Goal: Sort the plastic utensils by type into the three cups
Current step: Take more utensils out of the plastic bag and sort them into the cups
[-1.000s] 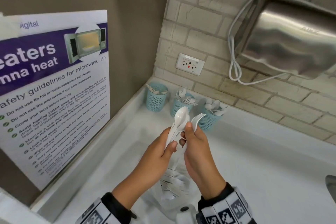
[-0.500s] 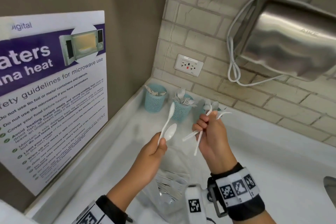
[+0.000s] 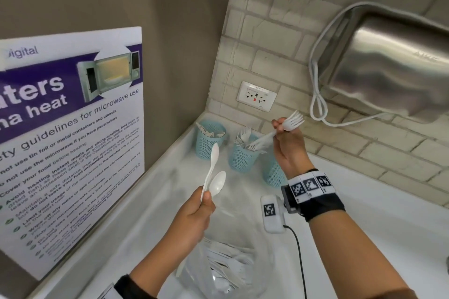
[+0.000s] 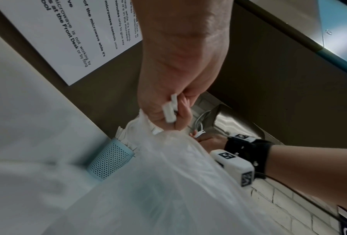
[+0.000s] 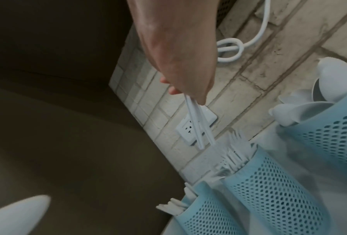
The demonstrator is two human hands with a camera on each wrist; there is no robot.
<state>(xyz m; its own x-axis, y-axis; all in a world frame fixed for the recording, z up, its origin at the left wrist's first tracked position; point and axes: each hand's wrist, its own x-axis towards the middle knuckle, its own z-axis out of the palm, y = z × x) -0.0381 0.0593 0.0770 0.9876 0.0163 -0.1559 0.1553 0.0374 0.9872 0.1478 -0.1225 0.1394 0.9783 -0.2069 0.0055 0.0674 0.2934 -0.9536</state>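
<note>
My left hand (image 3: 205, 198) grips two white plastic spoons (image 3: 213, 170) by their handles, bowls up, above the counter. My right hand (image 3: 279, 126) pinches a few white forks (image 3: 292, 121), tines up and right, with their handles (image 5: 198, 125) slanting down just above the middle cup. Three blue mesh cups stand in the corner. The left cup (image 3: 210, 139) holds knives. The middle cup (image 3: 243, 160) holds forks. The right cup (image 3: 273, 176), partly behind my right wrist, holds spoons (image 5: 333, 85). The spoon handle ends (image 4: 169, 111) stick out of my left fist.
A clear plastic bag (image 3: 226, 267) with several more utensils lies on the white counter (image 3: 364, 226) below my hands. A wall socket (image 3: 256, 96), a steel hand dryer (image 3: 393, 68) with its white cord and a microwave poster (image 3: 73, 141) line the walls.
My hands have parted. The right hand carried the forks up and back to above the middle cup. The left hand kept the spoons and stayed near the middle of the counter.
</note>
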